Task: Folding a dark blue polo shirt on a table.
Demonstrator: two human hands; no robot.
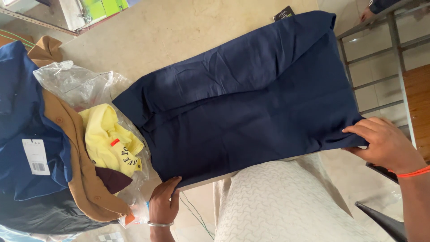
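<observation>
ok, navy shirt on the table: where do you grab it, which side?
Probably the two near-edge corners, from the person's side. The navy shirt lies folded flat along the table; the left hand and right hand already rest on those corners.
</observation>
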